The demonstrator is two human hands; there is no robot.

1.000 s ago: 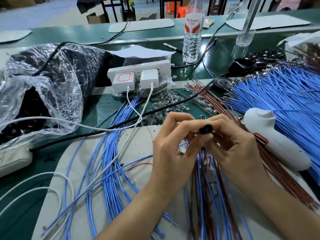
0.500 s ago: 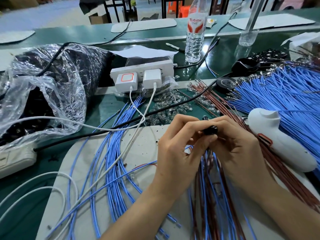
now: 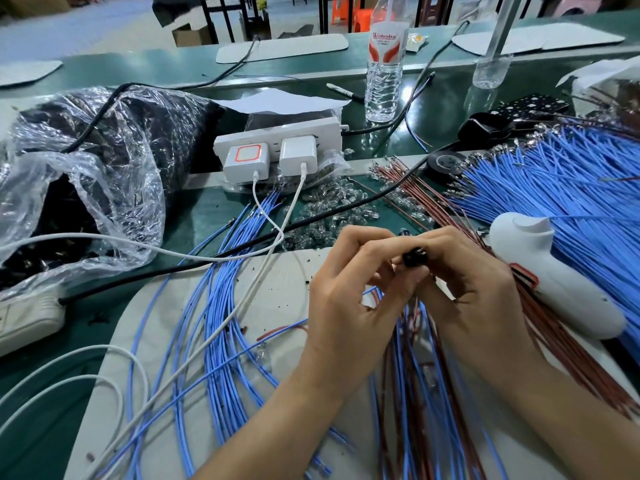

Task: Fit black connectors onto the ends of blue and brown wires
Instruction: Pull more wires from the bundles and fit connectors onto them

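Small black plastic connector (image 3: pixel 412 259): you are pinching it between left hand (image 3: pixel 346 299) and right hand (image 3: pixel 474 289); many thin blue wires (image 3: pixel 554 188) and brown wires (image 3: pixel 561 358) are lying unfitted.

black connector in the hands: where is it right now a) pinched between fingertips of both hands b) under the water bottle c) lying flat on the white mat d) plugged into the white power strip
a: the black connector sits between the curled fingertips of the left hand and the right hand, held up off the mat.
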